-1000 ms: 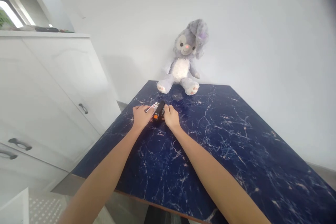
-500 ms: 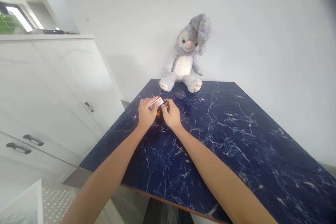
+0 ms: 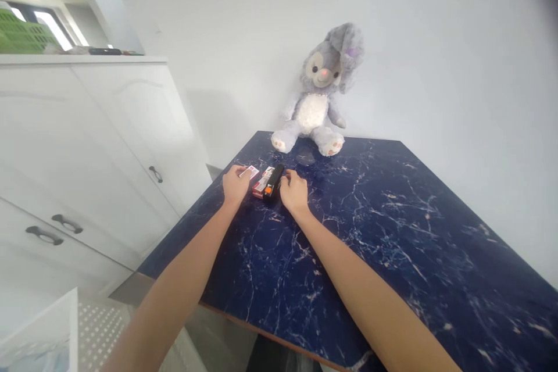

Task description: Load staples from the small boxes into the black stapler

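On the dark blue marbled table (image 3: 370, 209), my left hand (image 3: 235, 183) pinches a small white-and-red box (image 3: 250, 172). To its right lies a second white-and-red box (image 3: 262, 181), with a long black object with an orange end (image 3: 274, 180) alongside it, which looks like a stapler. My right hand (image 3: 295, 189) rests just right of the black object, its fingers loosely curled and a little apart. Whether its fingertips touch the black object is hard to make out. Nothing shows in that hand.
A grey plush toy (image 3: 320, 93) sits at the table's far edge against the wall. White cabinets (image 3: 117, 145) stand on the left, with a green basket (image 3: 26, 35) on top. A white perforated container (image 3: 74, 331) is at the lower left.
My hands have moved apart; the left one has carried its box leftward. The second box and the black object, mostly hidden before, now show between them. The view has shifted slightly.
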### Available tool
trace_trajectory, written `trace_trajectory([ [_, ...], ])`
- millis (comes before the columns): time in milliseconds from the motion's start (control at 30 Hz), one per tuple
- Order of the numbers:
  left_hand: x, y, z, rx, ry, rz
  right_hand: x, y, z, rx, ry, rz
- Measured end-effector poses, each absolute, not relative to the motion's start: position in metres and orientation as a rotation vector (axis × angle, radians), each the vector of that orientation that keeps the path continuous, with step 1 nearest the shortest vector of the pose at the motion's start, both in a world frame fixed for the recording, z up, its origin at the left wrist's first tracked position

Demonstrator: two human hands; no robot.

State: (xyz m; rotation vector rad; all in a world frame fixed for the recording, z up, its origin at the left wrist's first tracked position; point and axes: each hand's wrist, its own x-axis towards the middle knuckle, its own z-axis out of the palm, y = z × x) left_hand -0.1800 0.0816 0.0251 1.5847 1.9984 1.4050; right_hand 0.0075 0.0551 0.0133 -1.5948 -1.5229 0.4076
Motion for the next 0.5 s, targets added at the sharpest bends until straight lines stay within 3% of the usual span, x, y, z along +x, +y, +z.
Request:
trace_trajectory([
  [500, -0.156, 0.065, 0.032, 1.799, 1.776, 1.355, 0.011, 0.051, 0.016, -1.482, -1.378, 0.499],
])
